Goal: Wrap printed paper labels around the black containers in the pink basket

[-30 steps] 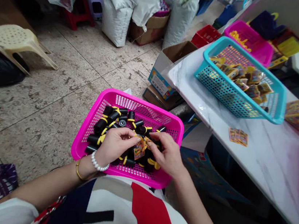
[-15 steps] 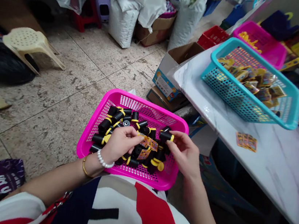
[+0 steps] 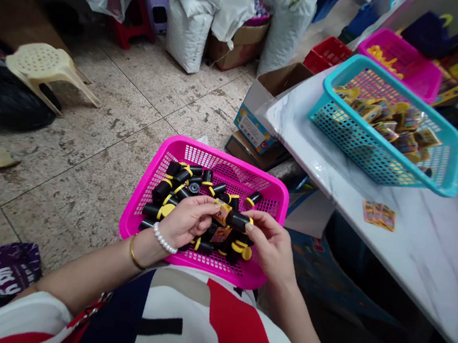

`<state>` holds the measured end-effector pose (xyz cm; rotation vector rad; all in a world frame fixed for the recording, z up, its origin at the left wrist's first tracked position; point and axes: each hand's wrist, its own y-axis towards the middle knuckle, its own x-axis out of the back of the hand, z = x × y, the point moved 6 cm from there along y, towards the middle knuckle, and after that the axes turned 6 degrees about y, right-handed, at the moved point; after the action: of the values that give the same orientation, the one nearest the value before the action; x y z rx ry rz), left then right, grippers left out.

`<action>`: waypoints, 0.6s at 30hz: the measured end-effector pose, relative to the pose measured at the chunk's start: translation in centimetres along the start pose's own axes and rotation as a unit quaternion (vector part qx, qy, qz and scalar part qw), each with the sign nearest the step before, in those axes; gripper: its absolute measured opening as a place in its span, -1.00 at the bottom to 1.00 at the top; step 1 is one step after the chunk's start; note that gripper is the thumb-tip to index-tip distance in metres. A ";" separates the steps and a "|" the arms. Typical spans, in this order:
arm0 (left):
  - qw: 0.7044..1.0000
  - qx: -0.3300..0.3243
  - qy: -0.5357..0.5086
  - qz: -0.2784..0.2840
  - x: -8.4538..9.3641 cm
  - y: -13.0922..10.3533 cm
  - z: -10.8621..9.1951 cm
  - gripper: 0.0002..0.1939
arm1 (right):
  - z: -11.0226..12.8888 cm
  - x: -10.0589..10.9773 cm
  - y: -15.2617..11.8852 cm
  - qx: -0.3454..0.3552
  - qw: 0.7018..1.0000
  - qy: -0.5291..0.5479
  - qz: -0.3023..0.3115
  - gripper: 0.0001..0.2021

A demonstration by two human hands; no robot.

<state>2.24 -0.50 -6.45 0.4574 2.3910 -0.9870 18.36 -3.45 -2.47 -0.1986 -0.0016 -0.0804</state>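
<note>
On my lap rests a pink plastic basket (image 3: 210, 149) holding many small black cylinders with yellow caps (image 3: 161, 191). My left hand (image 3: 189, 219) pinches a small yellow-orange printed sticker (image 3: 222, 212) by its left end. A black cylinder with a yellow rim (image 3: 238, 221) is gripped between the thumb and fingers of my right hand (image 3: 272, 245). Its left end meets the right end of the sticker, above the basket. Another printed sticker (image 3: 221, 234) lies below them among the cylinders.
To my right, a marble-patterned table (image 3: 334, 208) bears a turquoise basket (image 3: 382, 163) of small printed packets and a stack of stickers (image 3: 378, 215). Cardboard boxes (image 3: 262, 111) stand by its corner. A cream stool (image 3: 44, 65) and white sacks (image 3: 188, 31) are on the floor.
My right hand has moved left and slightly down, bringing the cylinder against the sticker. My left hand still pinches the sticker, now tilted more toward the cylinder.
</note>
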 end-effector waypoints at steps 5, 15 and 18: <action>0.999 0.019 -0.017 0.023 -0.3 0.1 0.3 -0.80 | 0.3 -0.8 -0.3 0.009 1.000 -0.009 0.001 -0.83; 0.999 0.009 -0.035 0.016 -0.1 0.2 -0.2 -0.80 | 1.0 -1.3 -1.2 0.076 0.995 -0.063 0.028 -0.78; 1.000 0.005 -0.018 0.020 -0.1 0.1 -0.1 -0.79 | 0.9 -1.1 -0.9 0.060 0.993 -0.085 0.046 -0.78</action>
<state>2.36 -0.37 -6.43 0.4844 2.3369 -0.9810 17.20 -4.11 -1.46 -0.0838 -0.1666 0.0289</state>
